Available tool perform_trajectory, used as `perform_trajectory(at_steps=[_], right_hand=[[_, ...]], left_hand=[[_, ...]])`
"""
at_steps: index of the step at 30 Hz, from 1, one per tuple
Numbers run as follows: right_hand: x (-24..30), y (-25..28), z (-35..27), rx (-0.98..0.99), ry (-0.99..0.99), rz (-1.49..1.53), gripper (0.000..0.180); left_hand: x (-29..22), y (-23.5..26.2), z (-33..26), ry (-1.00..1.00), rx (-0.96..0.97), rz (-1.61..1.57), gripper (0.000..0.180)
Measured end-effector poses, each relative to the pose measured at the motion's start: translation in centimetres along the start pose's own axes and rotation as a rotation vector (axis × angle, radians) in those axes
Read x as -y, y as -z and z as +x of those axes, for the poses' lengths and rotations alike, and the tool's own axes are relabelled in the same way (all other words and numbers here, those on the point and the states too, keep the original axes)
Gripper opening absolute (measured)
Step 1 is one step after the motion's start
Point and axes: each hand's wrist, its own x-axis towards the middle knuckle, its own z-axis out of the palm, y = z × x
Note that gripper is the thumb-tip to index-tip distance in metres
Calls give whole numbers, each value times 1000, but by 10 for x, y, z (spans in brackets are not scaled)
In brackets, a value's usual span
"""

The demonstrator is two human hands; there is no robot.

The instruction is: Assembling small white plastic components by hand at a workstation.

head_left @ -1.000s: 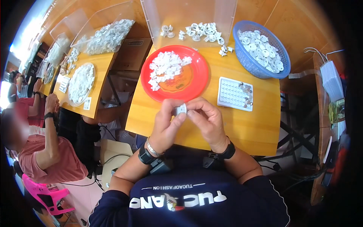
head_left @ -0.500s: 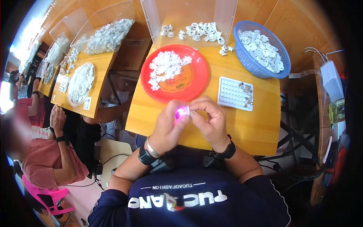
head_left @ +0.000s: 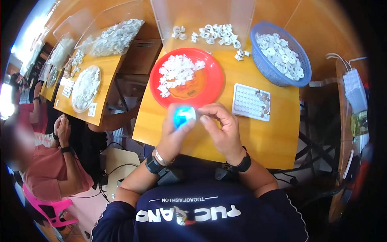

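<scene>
So, both hands pinching one tiny glowing blue thing over the table's near edge.

Left hand [head_left: 172,133] and right hand [head_left: 221,128] close their fingertips on the small glowing piece [head_left: 183,115]; the glare washes out its shape. Beyond sit the red plate [head_left: 213,82] and white grid tray [head_left: 250,102].

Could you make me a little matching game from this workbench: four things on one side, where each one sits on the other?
Things:
1. red plate
2. blue basket
3. white grid tray
4. small glowing blue piece

Places:
A. far right corner of the table, full of white rings
B. between the fingertips of both hands
C. just right of the red plate, a few small parts in one corner
D. middle of the table, with a heap of white pieces

Pairs: 1-D, 2-A, 3-C, 4-B
</scene>
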Motion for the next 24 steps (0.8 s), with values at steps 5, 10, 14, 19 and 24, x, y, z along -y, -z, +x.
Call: perform_trajectory(at_steps=[5, 10, 14, 19, 24], right_hand=[[-7, -4, -4, 60, -155, 1, 10], [-15, -6, -14, 101, -235, -15, 9], [-19, -13, -16, 109, -262, -29, 9], [-25, -17, -16, 159, -184, -110, 10], [-13, -21, -17, 169, -165, -124, 11]], left_hand=[[13, 32, 10, -57, -284, -143, 25], [19, 60, 0, -183, -427, -50, 24], [17, 74, -13, -210, -500, 80, 25], [11, 74, -23, -295, -566, 364, 29], [-2, 69, -30, -299, -495, 378, 29]])
